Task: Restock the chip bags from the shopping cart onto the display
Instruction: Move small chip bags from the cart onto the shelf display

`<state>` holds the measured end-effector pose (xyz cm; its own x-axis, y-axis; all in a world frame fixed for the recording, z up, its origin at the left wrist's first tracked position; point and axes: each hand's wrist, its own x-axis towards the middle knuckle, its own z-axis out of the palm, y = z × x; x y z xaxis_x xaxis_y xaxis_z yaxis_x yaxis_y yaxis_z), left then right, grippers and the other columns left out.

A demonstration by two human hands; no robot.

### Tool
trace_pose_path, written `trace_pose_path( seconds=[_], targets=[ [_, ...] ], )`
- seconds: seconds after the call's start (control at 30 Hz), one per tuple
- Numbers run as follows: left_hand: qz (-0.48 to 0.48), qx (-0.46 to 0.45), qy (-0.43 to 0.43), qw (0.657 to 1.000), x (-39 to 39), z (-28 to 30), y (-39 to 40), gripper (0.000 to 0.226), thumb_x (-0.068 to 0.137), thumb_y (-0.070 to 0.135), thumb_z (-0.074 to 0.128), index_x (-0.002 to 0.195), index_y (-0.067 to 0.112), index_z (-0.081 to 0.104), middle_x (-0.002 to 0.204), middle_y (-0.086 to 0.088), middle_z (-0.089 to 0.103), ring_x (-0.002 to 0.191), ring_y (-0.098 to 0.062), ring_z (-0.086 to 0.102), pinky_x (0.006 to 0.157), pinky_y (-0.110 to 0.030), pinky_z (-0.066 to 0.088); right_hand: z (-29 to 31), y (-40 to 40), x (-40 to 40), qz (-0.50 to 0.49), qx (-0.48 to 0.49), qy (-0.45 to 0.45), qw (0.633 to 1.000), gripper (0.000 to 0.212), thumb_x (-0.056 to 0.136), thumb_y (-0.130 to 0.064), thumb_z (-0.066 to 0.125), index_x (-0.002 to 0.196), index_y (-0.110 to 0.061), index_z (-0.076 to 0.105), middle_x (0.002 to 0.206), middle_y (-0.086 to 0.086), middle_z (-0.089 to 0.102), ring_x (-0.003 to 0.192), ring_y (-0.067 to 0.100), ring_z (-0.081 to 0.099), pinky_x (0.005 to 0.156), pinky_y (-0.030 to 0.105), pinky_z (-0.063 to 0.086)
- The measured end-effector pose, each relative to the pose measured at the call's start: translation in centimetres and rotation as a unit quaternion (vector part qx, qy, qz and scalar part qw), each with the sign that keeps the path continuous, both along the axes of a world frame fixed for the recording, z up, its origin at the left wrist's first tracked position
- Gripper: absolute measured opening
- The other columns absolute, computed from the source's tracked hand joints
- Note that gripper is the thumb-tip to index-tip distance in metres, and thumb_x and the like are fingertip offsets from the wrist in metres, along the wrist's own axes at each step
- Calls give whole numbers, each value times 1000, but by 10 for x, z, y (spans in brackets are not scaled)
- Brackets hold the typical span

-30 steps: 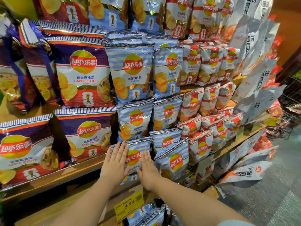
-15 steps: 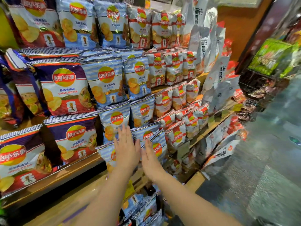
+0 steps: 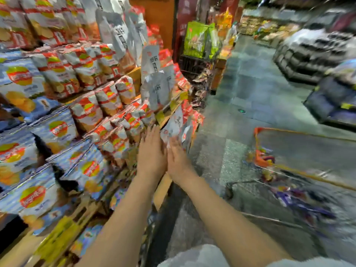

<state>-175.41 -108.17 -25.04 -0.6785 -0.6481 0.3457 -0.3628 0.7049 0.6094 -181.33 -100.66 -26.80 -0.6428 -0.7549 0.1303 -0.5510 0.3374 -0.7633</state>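
The frame is heavily motion-blurred. The tiered wooden display fills the left side, packed with blue-striped chip bags and red-and-white chip bags. My left hand and my right hand are held flat side by side, fingers extended, in front of the display's right end near grey-white bags. Neither hand holds a bag. The shopping cart with an orange rim stands at the right, with purple and colourful bags blurred inside it.
A grey tiled aisle floor runs between the display and the cart. A wire rack with green packs stands at the display's far end. More blurred shelves line the right side.
The view has swung right, bringing the aisle and cart into sight. Both hands have left the blue-striped bag on the lower shelf and now sit off the display's right end.
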Motion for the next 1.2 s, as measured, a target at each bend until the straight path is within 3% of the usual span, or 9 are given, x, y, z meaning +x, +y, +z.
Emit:
trace_pose_path(
  seconds=[0.1, 0.23, 0.4, 0.47, 0.53, 0.63, 0.83, 1.03, 1.2],
  targets=[
    [-79, -29, 0, 996, -38, 1, 63, 55, 88, 21, 38, 137, -5, 41, 135, -27, 47, 123, -42, 47, 101, -50, 37, 8, 74, -28, -64, 23, 42, 997, 48, 105, -20, 22, 151, -7, 13, 159, 7, 9, 148, 21, 7, 119, 29, 5],
    [-135, -26, 19, 990, -79, 1, 158, 51, 96, 15, 37, 143, -3, 32, 148, -24, 33, 139, -38, 30, 114, -42, 17, 13, 173, -54, -136, 58, 77, 986, 48, 105, -18, 20, 150, -6, 8, 160, 10, 2, 148, 19, -1, 114, 22, -4],
    [-223, -37, 25, 974, -120, -4, 265, 55, 83, 7, 46, 134, -14, 41, 136, -35, 43, 128, -48, 42, 108, -44, 27, 5, 283, -80, -242, 38, 91, 965, 47, 105, -19, 24, 149, -3, 20, 158, 11, 12, 148, 21, 7, 118, 28, 0],
    [-238, -19, 25, 971, -135, -5, 301, 52, 91, 2, 49, 139, -10, 34, 143, -30, 36, 134, -41, 36, 109, -34, 18, 0, 320, -92, -268, 43, 96, 958, 47, 105, -20, 24, 150, -7, 18, 159, 7, 10, 148, 18, 4, 118, 26, -6],
    [-260, -1, 18, 965, -152, -10, 330, 55, 100, 12, 41, 148, 1, 18, 155, -17, 20, 144, -28, 20, 111, -29, 9, -5, 350, -102, -283, 47, 96, 953, 50, 104, -26, 19, 151, -10, 12, 159, 1, 5, 146, 12, -4, 117, 26, -11],
    [-281, 2, 11, 960, -177, -19, 360, 55, 102, 18, 36, 150, 6, 11, 158, -12, 13, 146, -24, 12, 113, -29, 5, -14, 380, -120, -300, 58, 61, 950, 50, 105, -26, 18, 152, -13, 7, 160, -4, -1, 144, 6, -11, 119, 30, -10],
    [-297, -4, 9, 955, -254, -31, 387, 57, 101, 19, 39, 150, 6, 13, 158, -11, 16, 146, -21, 13, 112, -24, 1, -29, 407, -189, -335, 74, 51, 938, 50, 105, -24, 18, 152, -10, 7, 160, 2, -1, 147, 11, -8, 115, 22, -13],
    [-331, 29, 17, 943, -368, -46, 414, 57, 99, 19, 42, 148, 1, 19, 156, -16, 19, 144, -28, 18, 115, -34, 12, -27, 438, -296, -344, 134, 83, 926, 49, 106, -22, 19, 151, -8, 9, 160, 5, 1, 147, 15, -7, 117, 26, -9],
    [-373, 89, -13, 924, -460, -63, 438, 59, 101, 23, 38, 151, 6, 11, 158, -11, 12, 146, -24, 11, 118, -34, 10, -28, 466, -388, -330, 214, 86, 915, 55, 103, -35, 7, 151, -10, 2, 160, 3, -5, 144, 11, -14, 116, 28, -12]
  ],
)
